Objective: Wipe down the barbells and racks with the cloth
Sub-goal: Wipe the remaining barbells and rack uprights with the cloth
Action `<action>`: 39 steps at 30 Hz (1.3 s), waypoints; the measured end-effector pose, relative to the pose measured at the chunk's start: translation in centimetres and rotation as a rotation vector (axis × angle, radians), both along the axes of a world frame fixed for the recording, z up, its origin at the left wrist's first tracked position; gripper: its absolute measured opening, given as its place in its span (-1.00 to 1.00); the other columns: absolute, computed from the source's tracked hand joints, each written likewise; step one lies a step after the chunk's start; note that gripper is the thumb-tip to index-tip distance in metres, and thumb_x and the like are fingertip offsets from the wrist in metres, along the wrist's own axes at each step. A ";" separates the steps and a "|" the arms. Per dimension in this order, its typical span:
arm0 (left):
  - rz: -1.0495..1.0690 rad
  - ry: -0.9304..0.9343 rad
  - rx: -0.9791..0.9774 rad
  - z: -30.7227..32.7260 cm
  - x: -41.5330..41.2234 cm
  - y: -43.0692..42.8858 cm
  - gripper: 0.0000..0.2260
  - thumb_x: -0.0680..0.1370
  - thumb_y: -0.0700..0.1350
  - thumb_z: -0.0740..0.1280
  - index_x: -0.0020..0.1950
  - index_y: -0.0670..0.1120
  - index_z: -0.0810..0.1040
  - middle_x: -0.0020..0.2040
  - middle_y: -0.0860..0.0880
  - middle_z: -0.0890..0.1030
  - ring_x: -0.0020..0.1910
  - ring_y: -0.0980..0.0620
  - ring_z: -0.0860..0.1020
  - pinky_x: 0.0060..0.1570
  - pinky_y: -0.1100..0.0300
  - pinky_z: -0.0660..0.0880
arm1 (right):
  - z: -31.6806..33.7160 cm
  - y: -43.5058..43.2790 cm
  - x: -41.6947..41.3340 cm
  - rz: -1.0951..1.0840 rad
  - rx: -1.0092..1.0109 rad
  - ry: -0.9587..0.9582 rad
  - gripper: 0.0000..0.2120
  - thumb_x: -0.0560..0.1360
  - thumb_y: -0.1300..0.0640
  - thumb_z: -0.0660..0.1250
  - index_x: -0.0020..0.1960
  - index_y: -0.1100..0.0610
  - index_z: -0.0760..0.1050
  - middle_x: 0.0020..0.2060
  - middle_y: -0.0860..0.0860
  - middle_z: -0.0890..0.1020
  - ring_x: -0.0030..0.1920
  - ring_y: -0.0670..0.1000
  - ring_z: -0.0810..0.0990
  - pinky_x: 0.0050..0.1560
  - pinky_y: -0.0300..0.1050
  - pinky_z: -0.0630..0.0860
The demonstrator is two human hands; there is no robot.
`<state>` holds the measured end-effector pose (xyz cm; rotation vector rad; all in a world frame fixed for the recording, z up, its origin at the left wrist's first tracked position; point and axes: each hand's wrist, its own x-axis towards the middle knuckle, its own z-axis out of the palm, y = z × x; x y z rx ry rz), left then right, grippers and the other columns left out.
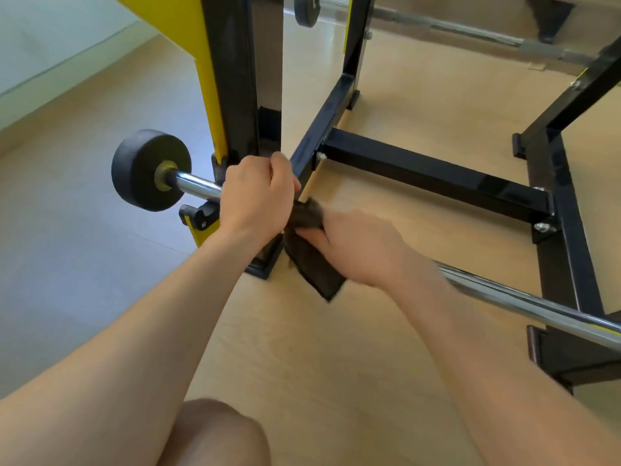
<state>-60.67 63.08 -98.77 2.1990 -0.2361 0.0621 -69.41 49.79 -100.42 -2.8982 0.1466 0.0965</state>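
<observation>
While beside the rack [235, 79], hands [255, 196] [356, 243] on barbell [195, 185], cloth [312, 264].

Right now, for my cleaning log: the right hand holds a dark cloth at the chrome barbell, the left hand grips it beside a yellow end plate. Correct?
Not quite. The head view shows the end plate is black, not yellow. Otherwise yes: the right hand holds the dark cloth at the chrome barbell, and the left hand grips it beside that plate.
</observation>
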 end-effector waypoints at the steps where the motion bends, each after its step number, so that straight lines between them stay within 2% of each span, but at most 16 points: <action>1: -0.056 0.010 0.024 0.1 -0.2 -0.1 -0.53 0.75 0.04 0.11 -0.21 0.00 0.69 -0.31 0.07 0.64 -0.32 0.20 0.61 -0.29 0.36 0.47 | -1.1 0.4 -2.0 0.006 -0.242 -0.138 -0.72 0.69 -0.14 0.15 0.24 0.02 0.43 -0.15 -0.02 0.58 -0.26 0.03 0.53 -0.28 -0.01 0.47; 2: -0.111 0.019 0.036 0.2 -0.4 -0.2 -0.54 0.75 0.05 0.11 -0.18 0.01 0.70 -0.30 0.06 0.65 -0.32 0.22 0.61 -0.31 0.39 0.47 | -1.7 1.2 -3.3 0.013 -0.392 -0.215 -0.75 0.68 -0.04 0.22 0.28 0.06 0.40 -0.15 0.01 0.53 -0.29 0.03 0.45 -0.31 -0.03 0.36; 4: -0.193 0.038 0.052 0.2 -0.9 -0.8 -0.56 0.75 0.06 0.11 -0.12 0.02 0.71 -0.24 0.07 0.67 -0.26 0.21 0.62 -0.25 0.42 0.47 | -1.4 1.1 -2.9 0.056 -0.408 -0.194 -0.77 0.68 -0.04 0.25 0.23 0.08 0.40 -0.22 0.01 0.50 -0.36 0.01 0.42 -0.35 -0.08 0.32; 7: -0.267 0.020 0.080 0.5 -1.6 -2.1 -0.54 0.75 0.06 0.09 -0.09 -0.04 0.72 -0.22 0.06 0.68 -0.20 0.15 0.63 -0.21 0.42 0.48 | 2.0 -0.9 0.6 0.051 0.172 0.224 -0.73 0.73 -0.15 0.08 -0.02 -0.06 0.43 -0.21 -0.03 0.57 -0.23 -0.02 0.57 -0.24 -0.16 0.45; 10: -0.316 -0.019 0.122 0.5 -2.0 -2.8 -0.51 0.76 0.08 0.05 -0.06 -0.06 0.71 -0.20 0.00 0.69 -0.18 0.11 0.64 -0.23 0.43 0.47 | 3.6 -2.2 2.1 -0.050 0.493 0.393 -0.69 0.75 -0.08 0.05 0.07 -0.01 0.52 -0.08 0.06 0.64 -0.04 0.06 0.63 0.08 -0.02 0.55; 13: -0.300 -0.001 0.132 0.4 -2.0 -3.0 -0.51 0.75 0.08 0.06 -0.08 -0.03 0.72 -0.20 0.04 0.68 -0.19 0.13 0.63 -0.21 0.40 0.43 | 1.8 -1.5 0.6 -0.007 0.277 0.199 -0.78 0.75 -0.04 0.05 0.08 0.00 0.42 -0.14 0.02 0.61 -0.20 0.01 0.58 -0.11 -0.03 0.54; 15: -0.278 0.011 0.140 0.3 -2.1 -3.2 -0.52 0.76 0.08 0.06 -0.09 -0.01 0.72 -0.19 0.08 0.67 -0.19 0.13 0.63 -0.20 0.39 0.44 | -0.3 -0.5 -1.6 0.038 -0.087 -0.041 -0.84 0.73 0.03 0.03 0.11 0.02 0.36 -0.15 0.02 0.57 -0.29 0.05 0.49 -0.27 0.00 0.41; 17: -0.291 0.010 0.158 0.1 -2.0 -3.4 -0.51 0.76 0.08 0.06 -0.11 -0.01 0.71 -0.19 0.06 0.67 -0.19 0.12 0.63 -0.16 0.35 0.50 | -1.7 0.9 -3.9 0.032 -0.397 -0.177 -0.70 0.70 0.17 -0.08 0.23 0.14 0.40 -0.09 0.10 0.52 -0.25 0.11 0.40 -0.25 0.02 0.27; 19: -0.305 0.002 0.165 -0.2 -2.0 -3.6 -0.51 0.76 0.07 0.05 -0.12 -0.01 0.71 -0.20 0.08 0.67 -0.20 0.14 0.62 -0.16 0.36 0.48 | -1.5 1.1 -4.2 0.024 -0.490 -0.196 -0.69 0.70 0.21 -0.07 0.28 0.18 0.40 -0.11 0.09 0.52 -0.26 0.12 0.48 -0.28 -0.01 0.26; 20: -0.306 -0.006 0.168 -0.3 -2.2 -3.8 -0.51 0.76 0.07 0.05 -0.13 0.00 0.71 -0.21 0.11 0.66 -0.20 0.17 0.61 -0.15 0.39 0.44 | -0.9 0.6 -3.5 0.054 -0.445 -0.112 -0.77 0.72 0.18 0.01 0.27 0.15 0.39 -0.17 0.03 0.51 -0.29 0.08 0.50 -0.31 -0.06 0.27; 22: -0.331 -0.026 0.173 -0.5 -2.3 -4.3 -0.50 0.75 0.06 0.05 -0.12 -0.01 0.71 -0.20 0.09 0.66 -0.19 0.17 0.60 -0.14 0.38 0.43 | 1.5 -1.1 -1.8 0.148 -0.073 0.139 -0.88 0.75 0.00 0.12 0.17 0.01 0.39 -0.25 -0.10 0.45 -0.32 -0.07 0.46 -0.33 -0.14 0.35; 24: -0.379 -0.055 0.191 -0.6 -2.6 -4.7 -0.49 0.75 0.09 0.04 -0.09 -0.08 0.71 -0.18 -0.03 0.67 -0.19 0.08 0.61 -0.11 0.25 0.53 | 3.5 -2.5 -0.5 0.092 0.347 0.340 -0.89 0.74 -0.06 0.14 0.07 -0.08 0.38 -0.20 -0.14 0.48 -0.21 -0.14 0.48 -0.20 -0.24 0.41; 26: -0.405 -0.081 0.220 -0.4 -2.7 -4.8 -0.47 0.75 0.12 0.04 -0.10 -0.11 0.68 -0.19 -0.10 0.65 -0.20 0.01 0.61 -0.07 0.08 0.59 | 3.6 -3.5 0.1 0.014 0.535 0.407 -0.88 0.75 -0.04 0.13 0.08 -0.10 0.41 -0.13 -0.11 0.54 -0.12 -0.13 0.52 -0.13 -0.24 0.41; 32: -0.357 -0.080 0.315 1.1 -3.3 -4.5 -0.59 0.72 0.07 0.12 -0.12 -0.06 0.66 -0.23 -0.04 0.63 -0.24 0.04 0.60 -0.11 0.01 0.64 | 3.3 -4.3 0.0 -0.171 0.658 0.391 -0.72 0.74 0.03 0.12 0.03 0.04 0.58 -0.13 0.02 0.65 -0.12 0.00 0.62 -0.20 -0.17 0.46; 35: -0.289 -0.019 0.326 2.2 -4.7 -4.4 -0.81 0.68 -0.13 0.25 0.09 0.01 0.66 -0.05 0.08 0.63 -0.09 0.05 0.58 -0.05 0.13 0.59 | 2.6 -4.2 -1.3 -0.264 0.640 0.232 -0.76 0.65 0.12 0.19 0.01 0.15 0.62 -0.13 0.12 0.69 -0.06 0.18 0.66 -0.10 0.05 0.58; 39: -0.296 0.117 0.278 4.1 -8.4 -3.8 -0.57 0.54 -0.37 0.34 0.30 0.05 0.62 0.16 0.05 0.62 0.13 0.03 0.54 0.12 0.18 0.44 | 4.9 -5.2 -4.1 -0.377 0.608 0.242 -0.79 0.58 0.15 0.22 0.06 0.14 0.62 -0.03 0.14 0.71 0.00 0.22 0.65 0.01 0.14 0.60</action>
